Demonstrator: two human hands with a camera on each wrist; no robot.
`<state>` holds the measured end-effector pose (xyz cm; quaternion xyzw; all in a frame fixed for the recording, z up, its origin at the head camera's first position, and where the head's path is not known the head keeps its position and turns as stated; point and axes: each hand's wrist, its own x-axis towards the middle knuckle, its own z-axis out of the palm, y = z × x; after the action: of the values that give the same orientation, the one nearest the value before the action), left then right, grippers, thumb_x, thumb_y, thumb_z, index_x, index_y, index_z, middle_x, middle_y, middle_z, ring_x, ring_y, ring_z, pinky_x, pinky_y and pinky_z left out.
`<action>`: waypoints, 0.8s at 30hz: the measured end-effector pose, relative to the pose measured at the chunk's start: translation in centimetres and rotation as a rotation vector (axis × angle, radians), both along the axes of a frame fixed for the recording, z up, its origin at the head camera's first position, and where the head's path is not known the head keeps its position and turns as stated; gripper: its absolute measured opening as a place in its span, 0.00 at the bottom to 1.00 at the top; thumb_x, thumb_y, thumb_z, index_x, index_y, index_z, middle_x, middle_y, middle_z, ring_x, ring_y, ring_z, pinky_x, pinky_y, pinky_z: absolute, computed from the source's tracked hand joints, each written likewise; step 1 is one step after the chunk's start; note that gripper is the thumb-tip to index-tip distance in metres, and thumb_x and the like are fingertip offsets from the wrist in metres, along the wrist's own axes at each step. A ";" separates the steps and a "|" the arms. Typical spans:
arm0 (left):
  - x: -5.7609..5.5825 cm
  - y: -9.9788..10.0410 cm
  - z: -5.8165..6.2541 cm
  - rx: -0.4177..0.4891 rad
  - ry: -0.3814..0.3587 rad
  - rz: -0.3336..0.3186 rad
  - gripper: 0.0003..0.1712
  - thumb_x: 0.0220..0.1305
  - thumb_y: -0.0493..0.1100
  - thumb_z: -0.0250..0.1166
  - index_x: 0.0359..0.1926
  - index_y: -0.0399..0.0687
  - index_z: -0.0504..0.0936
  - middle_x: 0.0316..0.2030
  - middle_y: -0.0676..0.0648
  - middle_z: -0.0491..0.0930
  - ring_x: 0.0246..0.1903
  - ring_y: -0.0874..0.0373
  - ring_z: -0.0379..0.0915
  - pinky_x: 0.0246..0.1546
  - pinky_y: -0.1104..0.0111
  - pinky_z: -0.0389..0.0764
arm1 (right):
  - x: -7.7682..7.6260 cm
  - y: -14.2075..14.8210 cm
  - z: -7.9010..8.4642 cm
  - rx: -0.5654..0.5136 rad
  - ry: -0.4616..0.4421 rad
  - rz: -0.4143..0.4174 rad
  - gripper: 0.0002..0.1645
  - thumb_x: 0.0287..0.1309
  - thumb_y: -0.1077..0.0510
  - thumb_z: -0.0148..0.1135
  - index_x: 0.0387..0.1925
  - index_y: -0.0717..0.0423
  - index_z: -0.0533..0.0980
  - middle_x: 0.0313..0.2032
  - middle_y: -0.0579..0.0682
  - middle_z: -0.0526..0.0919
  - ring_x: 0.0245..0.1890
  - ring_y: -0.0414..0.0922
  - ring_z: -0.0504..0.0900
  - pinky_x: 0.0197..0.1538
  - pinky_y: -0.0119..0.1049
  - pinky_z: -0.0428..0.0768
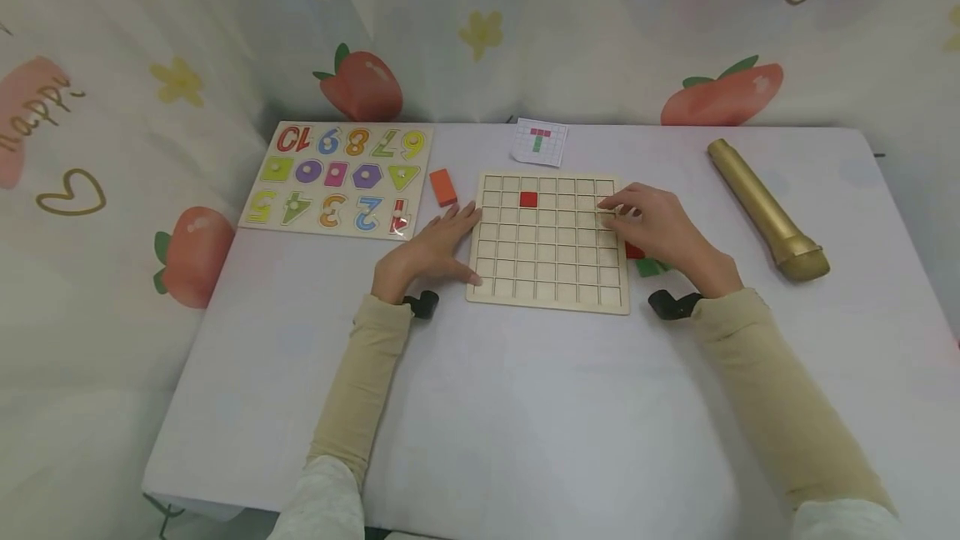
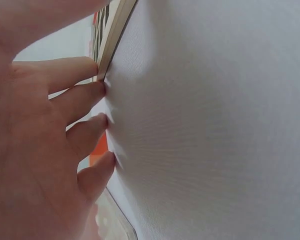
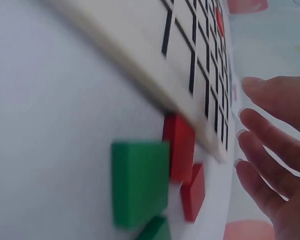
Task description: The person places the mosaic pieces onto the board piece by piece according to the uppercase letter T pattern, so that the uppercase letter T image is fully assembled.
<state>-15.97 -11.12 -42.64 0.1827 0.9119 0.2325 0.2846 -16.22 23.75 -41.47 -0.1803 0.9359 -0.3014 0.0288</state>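
A square wooden grid board [image 1: 547, 307] lies on the white-covered table, with one red tile [image 1: 528, 199] in a cell of its second row. My left hand [image 1: 431, 247] has its fingers spread along the board's left edge, thumb near the lower left corner. Over the board's right side hovers my right hand [image 1: 660, 223], fingers loosely bent with nothing between them in the right wrist view. Below it, beside the board's right edge, lie red blocks [image 3: 180, 150] and green blocks [image 3: 142, 180], partly hidden by the hand in the head view.
An orange block [image 1: 443, 187] lies left of the board, near a number-and-shape puzzle board [image 1: 322, 232]. Behind the grid board is a paper card [image 1: 551, 155] with a T pattern of red and green squares. A gold microphone-shaped object [image 1: 765, 208] lies at the right.
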 end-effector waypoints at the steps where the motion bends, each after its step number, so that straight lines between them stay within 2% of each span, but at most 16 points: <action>1: 0.0 0.0 0.0 0.002 -0.001 -0.002 0.66 0.56 0.53 0.79 0.84 0.52 0.44 0.84 0.52 0.36 0.83 0.54 0.25 0.83 0.60 0.32 | 0.2 0.4 0.0 0.005 0.001 -0.007 0.14 0.64 0.63 0.67 0.51 0.63 0.84 0.47 0.60 0.85 0.43 0.57 0.83 0.47 0.52 0.82; 7: 0.0 0.1 0.1 0.000 -0.001 0.002 0.67 0.55 0.52 0.79 0.84 0.52 0.44 0.84 0.52 0.36 0.83 0.54 0.25 0.83 0.60 0.32 | 0.8 2.5 -0.2 0.036 -0.017 -0.058 0.15 0.64 0.64 0.65 0.51 0.62 0.84 0.45 0.60 0.85 0.42 0.57 0.82 0.45 0.49 0.81; 12: 0.0 0.1 0.1 -0.002 0.002 0.006 0.66 0.55 0.52 0.79 0.84 0.53 0.44 0.84 0.52 0.36 0.83 0.54 0.25 0.83 0.60 0.32 | 0.8 4.0 -0.7 0.059 -0.042 -0.079 0.17 0.63 0.62 0.68 0.53 0.61 0.84 0.46 0.60 0.85 0.43 0.56 0.82 0.47 0.48 0.80; 15: 0.1 0.1 0.1 0.000 0.004 0.003 0.66 0.56 0.51 0.79 0.84 0.52 0.44 0.84 0.52 0.36 0.83 0.53 0.25 0.83 0.61 0.32 | 0.8 4.8 -0.9 0.077 -0.097 -0.067 0.19 0.64 0.61 0.68 0.55 0.61 0.82 0.49 0.61 0.83 0.46 0.57 0.81 0.50 0.51 0.80; 21: 0.1 0.1 0.2 -0.008 0.001 0.002 0.66 0.56 0.51 0.79 0.84 0.52 0.43 0.84 0.52 0.35 0.83 0.53 0.25 0.83 0.61 0.32 | 0.6 5.8 -1.0 0.108 -0.206 -0.015 0.23 0.64 0.67 0.58 0.61 0.61 0.79 0.61 0.63 0.76 0.56 0.61 0.76 0.57 0.58 0.78; 24: 0.1 0.2 0.3 -0.006 -0.001 0.008 0.66 0.56 0.51 0.79 0.84 0.52 0.44 0.84 0.52 0.36 0.83 0.53 0.26 0.83 0.61 0.32 | 0.5 5.9 -1.1 0.120 -0.218 -0.013 0.22 0.65 0.66 0.61 0.60 0.62 0.79 0.61 0.63 0.74 0.58 0.63 0.74 0.59 0.61 0.78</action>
<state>-15.84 -10.94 -42.30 0.1781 0.9132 0.2308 0.2848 -15.73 29.60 -42.60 -0.1382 0.9446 -0.2631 0.1393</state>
